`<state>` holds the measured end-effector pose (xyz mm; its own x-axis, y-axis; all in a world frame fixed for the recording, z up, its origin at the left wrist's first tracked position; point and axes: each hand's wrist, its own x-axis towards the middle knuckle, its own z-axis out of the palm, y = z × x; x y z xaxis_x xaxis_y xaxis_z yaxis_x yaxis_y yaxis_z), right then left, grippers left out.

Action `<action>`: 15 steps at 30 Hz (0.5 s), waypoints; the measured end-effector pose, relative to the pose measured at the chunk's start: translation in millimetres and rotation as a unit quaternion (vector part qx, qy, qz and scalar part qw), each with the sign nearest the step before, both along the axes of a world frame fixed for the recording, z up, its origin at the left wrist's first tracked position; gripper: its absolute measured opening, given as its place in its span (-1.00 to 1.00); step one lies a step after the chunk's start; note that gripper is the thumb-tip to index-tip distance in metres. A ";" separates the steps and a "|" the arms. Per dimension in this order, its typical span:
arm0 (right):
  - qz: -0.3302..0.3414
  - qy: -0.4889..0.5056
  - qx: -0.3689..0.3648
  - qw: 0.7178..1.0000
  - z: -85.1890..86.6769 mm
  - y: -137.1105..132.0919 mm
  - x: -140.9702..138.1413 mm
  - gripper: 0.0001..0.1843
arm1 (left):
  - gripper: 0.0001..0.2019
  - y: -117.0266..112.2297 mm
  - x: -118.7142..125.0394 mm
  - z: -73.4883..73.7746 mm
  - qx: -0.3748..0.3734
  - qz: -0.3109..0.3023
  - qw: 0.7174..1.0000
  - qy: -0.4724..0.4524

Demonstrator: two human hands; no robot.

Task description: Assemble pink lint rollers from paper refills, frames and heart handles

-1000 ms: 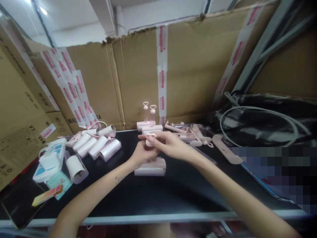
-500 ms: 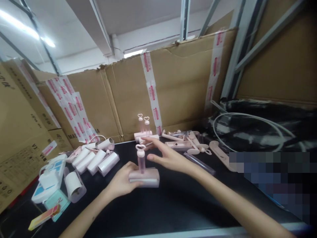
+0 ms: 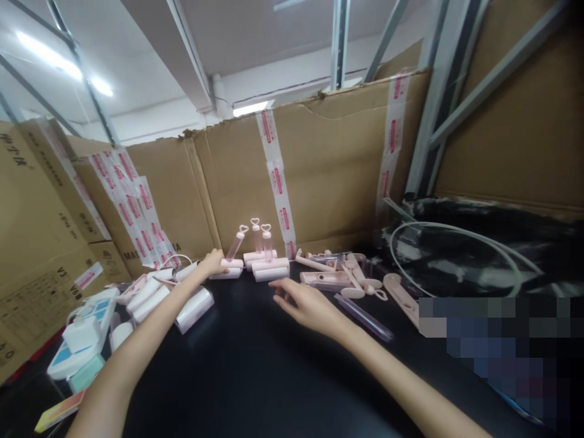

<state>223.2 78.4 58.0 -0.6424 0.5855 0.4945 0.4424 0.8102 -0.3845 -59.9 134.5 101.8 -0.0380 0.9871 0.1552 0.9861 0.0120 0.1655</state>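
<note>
My left hand (image 3: 212,263) reaches to the back of the black table and grips the base of a pink lint roller (image 3: 232,258) with a heart-topped handle, set tilted beside two finished rollers (image 3: 262,255) that stand upright by the cardboard wall. My right hand (image 3: 305,302) hovers low over the table's middle, fingers spread, holding nothing. Loose pink handles and covers (image 3: 340,277) lie just beyond my right hand. White paper rolls (image 3: 182,304) lie under and beside my left forearm.
Cardboard boxes (image 3: 319,176) wall the back and left. A black bag with a white hoop (image 3: 456,255) fills the right. A white power strip (image 3: 77,337) and coloured cards (image 3: 57,413) lie at the left edge. A clear tube (image 3: 365,317) lies right of my wrist.
My left hand has carried the assembled roller from the table's middle to the back row beside the two standing ones. My right hand has let go and dropped lower. The camera tilted up.
</note>
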 end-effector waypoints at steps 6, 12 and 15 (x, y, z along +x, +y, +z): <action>-0.029 -0.117 0.099 0.988 1.5 -7.5 -2.9 -0.70 | -0.69 25.9 0.8 -19.1 -0.020 0.011 1.000 0.015; -0.059 -0.153 0.108 0.981 -8.9 2.2 -3.6 -0.76 | -0.66 39.2 6.2 -30.5 0.017 0.038 0.999 0.027; -0.080 -0.166 0.092 0.979 -7.7 9.9 0.8 -0.80 | -0.63 36.4 15.0 -34.9 0.043 0.060 0.996 0.041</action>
<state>224.0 88.3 50.3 -0.6932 0.6117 0.3812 0.6444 0.7629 -0.0524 -44.9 170.8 66.8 -0.1392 0.9589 0.2473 0.9886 0.1201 0.0908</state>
